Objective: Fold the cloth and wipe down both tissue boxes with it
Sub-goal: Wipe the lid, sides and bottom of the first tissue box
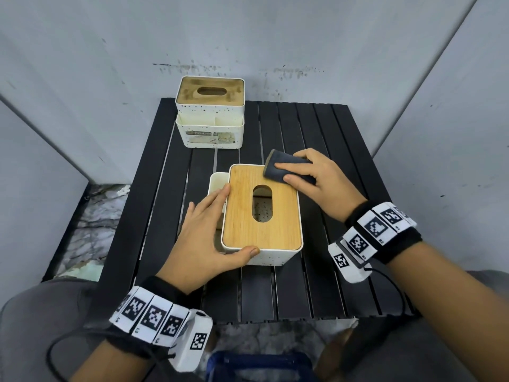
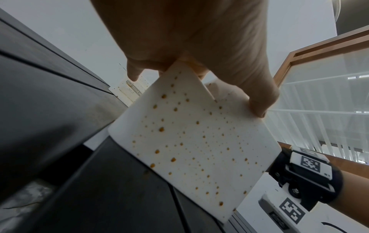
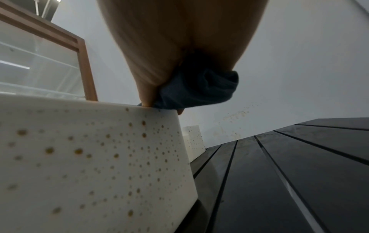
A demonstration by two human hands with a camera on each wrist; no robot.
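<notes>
The near tissue box (image 1: 261, 213), white and speckled with a wooden slotted lid, stands mid-table. My left hand (image 1: 209, 227) braces its near left corner, fingers straight along the left side and thumb pressed on the front face (image 2: 195, 141). My right hand (image 1: 311, 172) grips the folded dark cloth (image 1: 276, 166) and holds it on the lid's far right corner; the right wrist view shows the cloth (image 3: 199, 91) bunched under the hand at the box rim (image 3: 89, 157). The far tissue box (image 1: 210, 114), its lid dusty brown, stands at the table's back left.
The black slatted table (image 1: 330, 285) sits in a corner between grey walls. An open side compartment (image 1: 217, 183) juts from the near box's left. A blue object (image 1: 259, 365) lies below the table's front edge, between my grey-clad knees.
</notes>
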